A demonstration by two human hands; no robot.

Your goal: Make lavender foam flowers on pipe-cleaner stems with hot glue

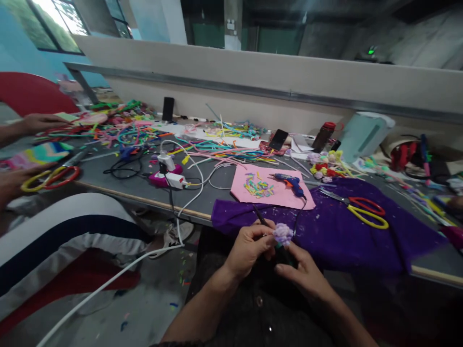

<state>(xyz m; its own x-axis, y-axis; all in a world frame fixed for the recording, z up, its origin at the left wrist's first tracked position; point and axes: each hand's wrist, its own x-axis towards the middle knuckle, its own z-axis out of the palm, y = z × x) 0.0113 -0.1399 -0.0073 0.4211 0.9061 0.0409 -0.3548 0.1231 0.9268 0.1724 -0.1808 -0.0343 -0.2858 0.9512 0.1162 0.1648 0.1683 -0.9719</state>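
Note:
A small pale purple fuzzy flower on a dark green stem sits between my two hands at the near table edge. My left hand pinches it from the left, with a thin dark stick poking up past the fingers. My right hand grips the stem just below the flower. Both hands hover over my lap, in front of a purple cloth spread on the table.
A blue glue gun lies on a pink sheet with cut bits. Red-and-yellow scissors rest on the cloth. Pipe cleaners, cables, a power strip, phones and a bottle litter the table. Another person's hands work at the left.

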